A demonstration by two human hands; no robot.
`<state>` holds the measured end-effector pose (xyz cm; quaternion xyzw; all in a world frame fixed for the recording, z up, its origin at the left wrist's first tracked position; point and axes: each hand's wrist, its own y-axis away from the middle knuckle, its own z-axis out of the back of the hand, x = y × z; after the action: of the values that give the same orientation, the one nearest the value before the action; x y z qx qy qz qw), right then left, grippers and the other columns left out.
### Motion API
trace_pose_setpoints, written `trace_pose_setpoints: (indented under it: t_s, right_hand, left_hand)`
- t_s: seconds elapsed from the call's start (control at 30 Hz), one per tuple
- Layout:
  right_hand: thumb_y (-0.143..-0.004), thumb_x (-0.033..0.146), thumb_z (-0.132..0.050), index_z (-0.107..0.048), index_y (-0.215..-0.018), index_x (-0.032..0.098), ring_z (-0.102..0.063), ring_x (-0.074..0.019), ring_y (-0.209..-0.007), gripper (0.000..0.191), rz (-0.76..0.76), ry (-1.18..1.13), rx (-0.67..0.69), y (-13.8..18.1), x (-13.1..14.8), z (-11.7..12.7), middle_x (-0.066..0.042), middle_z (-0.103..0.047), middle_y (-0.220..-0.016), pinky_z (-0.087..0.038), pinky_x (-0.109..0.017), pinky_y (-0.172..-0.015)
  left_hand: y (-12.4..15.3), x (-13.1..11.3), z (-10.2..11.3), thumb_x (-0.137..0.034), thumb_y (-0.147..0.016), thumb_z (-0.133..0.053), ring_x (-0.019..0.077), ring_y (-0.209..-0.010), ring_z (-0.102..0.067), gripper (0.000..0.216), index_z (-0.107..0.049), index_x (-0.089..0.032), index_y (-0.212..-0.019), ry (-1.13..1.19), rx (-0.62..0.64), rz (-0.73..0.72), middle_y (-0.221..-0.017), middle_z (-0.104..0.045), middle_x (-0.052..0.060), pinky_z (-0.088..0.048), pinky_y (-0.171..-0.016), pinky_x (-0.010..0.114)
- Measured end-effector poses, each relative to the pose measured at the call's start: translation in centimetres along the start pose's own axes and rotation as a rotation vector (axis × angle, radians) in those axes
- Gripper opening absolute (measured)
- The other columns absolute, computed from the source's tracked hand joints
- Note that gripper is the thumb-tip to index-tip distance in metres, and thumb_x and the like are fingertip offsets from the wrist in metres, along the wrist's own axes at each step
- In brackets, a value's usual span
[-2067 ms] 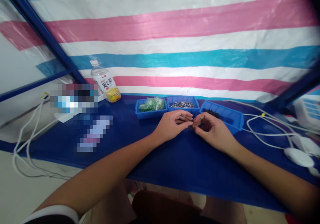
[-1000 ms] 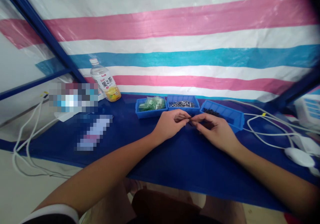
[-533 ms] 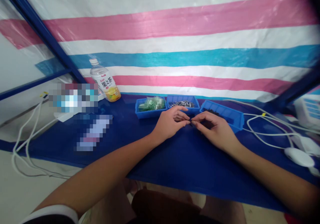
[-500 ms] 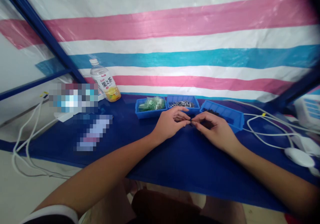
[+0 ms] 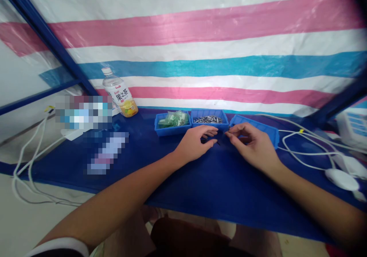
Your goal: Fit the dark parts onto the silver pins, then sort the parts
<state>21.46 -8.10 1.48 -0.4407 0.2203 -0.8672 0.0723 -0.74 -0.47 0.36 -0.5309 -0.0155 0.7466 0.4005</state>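
My left hand (image 5: 196, 144) hovers over the blue tabletop with its thumb and fingers apart. A small dark piece (image 5: 218, 143) lies or hangs just past its thumb tip; which of the two I cannot tell. Close by, my right hand (image 5: 252, 144) has thumb and forefinger drawn together, and whatever is between them is too small to name. It covers part of the right blue bin (image 5: 268, 133), hiding that bin's dark contents. The middle blue bin (image 5: 223, 115), behind my left fingers, holds many slim shiny metal pieces (image 5: 208, 119).
Green-tinted plastic packets (image 5: 173, 118) fill the left blue bin (image 5: 160, 131). A drink bottle (image 5: 120, 92) stands at the back left. White cables (image 5: 304, 154) and a white rounded device (image 5: 342, 179) lie on the right. A striped sheet (image 5: 200, 28) hangs behind the table (image 5: 195, 188).
My hands were touching at the fingertips around a small dark piece and have now parted. The right hand moved slightly right; the left thumb and fingers spread open.
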Motion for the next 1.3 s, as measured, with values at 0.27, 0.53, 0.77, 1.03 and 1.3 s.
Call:
trace_pose_setpoints:
  t_s: [0.27,0.53,0.77,1.03,1.3]
  right_hand:
    - [-0.105,0.033,-0.058,-0.069,-0.106,0.026,-0.068,-0.029,-0.088,0.013,0.323,0.581,-0.127,-1.1,0.2,2.2,-0.008,-0.071,-0.088,-0.052,-0.043,-0.076]
    - [-0.105,0.029,-0.06,-0.07,-0.116,0.025,-0.068,-0.0253,-0.082,0.015,0.452,0.372,0.138,0.2,1.2,0.5,-0.005,-0.069,-0.083,-0.053,-0.041,-0.077]
    - [-0.107,0.034,-0.058,-0.07,-0.118,0.026,-0.068,-0.023,-0.079,0.018,0.334,0.265,0.244,0.4,0.1,-0.4,-0.005,-0.07,-0.086,-0.055,-0.039,-0.075]
    - [-0.107,0.039,-0.057,-0.07,-0.12,0.026,-0.065,-0.0203,-0.071,0.022,0.244,0.221,0.265,0.4,0.1,-0.4,-0.004,-0.069,-0.085,-0.052,-0.033,-0.061]
    - [-0.105,0.038,-0.06,-0.07,-0.118,0.025,-0.066,-0.0209,-0.072,0.021,0.218,0.205,0.261,0.3,-0.3,-0.6,-0.004,-0.07,-0.084,-0.053,-0.034,-0.061]
  left_hand:
    - [0.5,0.1,0.2,-0.017,-0.104,-0.059,0.0263,-0.136,-0.066,0.028,-0.077,-0.023,-0.124,-0.408,0.371,-0.247,-0.138,-0.076,0.007,-0.043,-0.122,0.051]
    - [0.1,0.2,0.7,-0.018,-0.106,-0.057,0.0248,-0.117,-0.071,0.023,-0.075,-0.018,-0.119,-0.548,0.39,-0.251,-0.123,-0.08,0.008,-0.048,-0.102,0.041]
    - [0.2,0.2,0.5,-0.023,-0.104,-0.064,0.0256,-0.108,-0.071,0.014,-0.073,-0.015,-0.111,-0.561,0.323,-0.224,-0.113,-0.079,0.009,-0.05,-0.093,0.039]
    - [0.1,1.0,0.1,-0.014,-0.104,-0.059,0.0238,-0.11,-0.075,0.018,-0.077,-0.018,-0.105,-0.511,0.335,-0.265,-0.116,-0.081,0.007,-0.052,-0.1,0.039]
    - [0.4,1.0,0.2,-0.009,-0.101,-0.059,0.0223,-0.106,-0.075,0.02,-0.076,-0.017,-0.107,-0.535,0.296,-0.234,-0.112,-0.08,0.007,-0.053,-0.094,0.035]
